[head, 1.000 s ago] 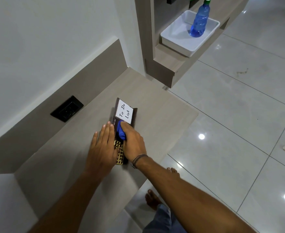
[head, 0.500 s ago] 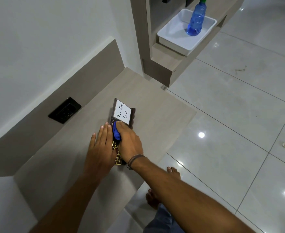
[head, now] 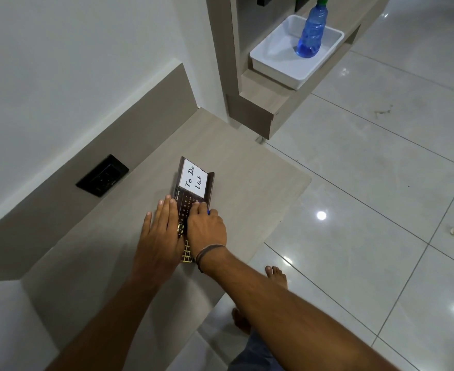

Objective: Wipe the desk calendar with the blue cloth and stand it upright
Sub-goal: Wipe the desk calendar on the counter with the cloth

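Observation:
A dark brown desk calendar lies flat on the wooden desk, with a white "To Do List" card at its far end and gold lattice at its near end. My left hand rests flat on the calendar's left edge and the desk, fingers spread. My right hand presses down on the calendar's right side over the blue cloth; only a sliver of the cloth shows beside my fingers.
A black wall socket sits on the back panel left of the calendar. A white tray holding a blue bottle stands on a low shelf beyond. The desk's right edge drops to a tiled floor, where my bare feet show.
My right hand has slid rightwards across the calendar with the cloth, uncovering the printed numbers. The cloth, plainly seen before, is now almost hidden under that hand. My left hand stays put.

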